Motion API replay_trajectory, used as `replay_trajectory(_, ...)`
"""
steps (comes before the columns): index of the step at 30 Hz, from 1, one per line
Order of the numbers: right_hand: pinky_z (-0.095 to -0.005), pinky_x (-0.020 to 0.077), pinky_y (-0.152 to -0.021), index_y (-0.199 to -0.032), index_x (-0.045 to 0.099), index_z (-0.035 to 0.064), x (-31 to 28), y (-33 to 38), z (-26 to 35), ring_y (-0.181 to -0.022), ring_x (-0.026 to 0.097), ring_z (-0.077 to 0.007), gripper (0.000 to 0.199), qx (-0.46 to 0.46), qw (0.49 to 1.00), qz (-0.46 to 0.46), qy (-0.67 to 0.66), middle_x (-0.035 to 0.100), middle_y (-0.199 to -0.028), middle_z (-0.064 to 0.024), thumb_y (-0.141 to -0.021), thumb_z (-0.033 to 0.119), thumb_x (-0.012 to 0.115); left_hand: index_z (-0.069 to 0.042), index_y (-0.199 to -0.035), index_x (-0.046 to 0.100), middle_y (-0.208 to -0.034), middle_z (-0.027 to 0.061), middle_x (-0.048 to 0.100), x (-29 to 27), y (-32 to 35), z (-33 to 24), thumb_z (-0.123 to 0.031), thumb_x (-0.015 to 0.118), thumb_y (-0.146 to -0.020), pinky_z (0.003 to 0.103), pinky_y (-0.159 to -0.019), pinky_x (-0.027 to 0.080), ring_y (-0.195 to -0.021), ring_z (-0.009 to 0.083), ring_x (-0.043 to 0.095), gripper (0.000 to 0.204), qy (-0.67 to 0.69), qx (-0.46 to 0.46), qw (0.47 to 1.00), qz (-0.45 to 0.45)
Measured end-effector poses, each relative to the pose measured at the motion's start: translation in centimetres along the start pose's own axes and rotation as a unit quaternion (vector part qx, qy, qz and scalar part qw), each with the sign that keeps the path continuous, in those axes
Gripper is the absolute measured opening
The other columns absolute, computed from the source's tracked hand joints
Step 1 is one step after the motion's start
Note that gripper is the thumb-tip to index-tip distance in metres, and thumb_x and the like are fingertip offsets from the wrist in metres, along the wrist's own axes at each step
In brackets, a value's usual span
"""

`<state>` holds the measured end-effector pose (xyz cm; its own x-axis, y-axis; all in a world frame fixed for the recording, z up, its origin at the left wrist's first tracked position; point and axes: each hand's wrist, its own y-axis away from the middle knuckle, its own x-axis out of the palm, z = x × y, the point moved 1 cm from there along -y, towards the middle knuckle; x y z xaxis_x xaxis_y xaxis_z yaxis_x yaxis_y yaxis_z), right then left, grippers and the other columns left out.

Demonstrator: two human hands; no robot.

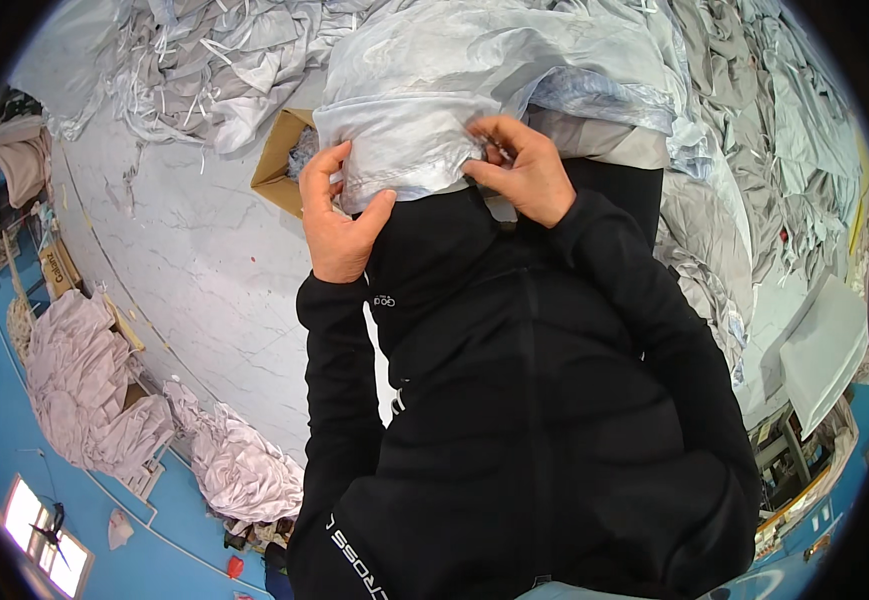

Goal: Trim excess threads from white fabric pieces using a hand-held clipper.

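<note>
A pale grey-white cloth (pixel 409 140) with faint bluish patterning lies across my lap, its near part folded into a flat band. At the band's left corner, my left hand (pixel 344 225) grips the cloth, forefinger on the side edge and thumb by the lower edge. My right hand (pixel 529 172) is closed on the band's right end, thumb and forefinger bent in at the edge. Its other fingers curl underneath and are partly hidden. More of the cloth spreads away beyond both hands, with a bluish fold (pixel 599 98) to the right.
An opened cardboard box (pixel 279 175) stands just left of the cloth. Heaps of grey-white fabric (pixel 219 70) cover the far left floor, and more fabric (pixel 744 130) is piled along the right. Pinkish-grey bundles (pixel 89 380) lie at the left near a blue wall (pixel 189 510).
</note>
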<state>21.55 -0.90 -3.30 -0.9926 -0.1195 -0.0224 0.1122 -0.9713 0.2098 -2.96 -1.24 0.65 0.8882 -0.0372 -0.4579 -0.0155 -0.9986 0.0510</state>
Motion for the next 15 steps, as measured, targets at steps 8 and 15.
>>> replay_trajectory(8, -0.0198, 0.0381, -0.061, -0.086, 0.062, -0.002, -2.1, -0.2, 0.0, -0.069, 0.045, -0.0032, 0.012, -0.002, 0.996, -0.013, 0.085, 0.055, -0.074, 0.0042, -0.087, 0.007, 0.07, -0.003, -0.13, 0.057, -0.126, 0.0064, 0.059, -1.1, 1.2, 3.9, -0.015, 0.08, -0.076, 0.034, -0.099, 0.042, -0.116, 0.0188, 0.055, 0.06, 0.129, -0.088, 0.988, 0.012)
replay_trajectory(15, -0.0195, 0.0374, -0.059, -0.088, 0.064, 0.0017, -6.8, -0.1, 2.0, -0.065, 0.044, -0.0021, 0.007, -0.063, 0.974, -0.113, 0.183, 0.055, -0.072, 0.0062, -0.089, 0.007, 0.069, -0.005, -0.117, 0.068, -0.12, 0.0063, 0.067, -0.7, 1.3, 5.5, -0.01, 0.079, -0.076, 0.034, -0.099, 0.044, -0.114, 0.0182, 0.06, 0.042, 0.097, 0.001, 0.995, -0.034)
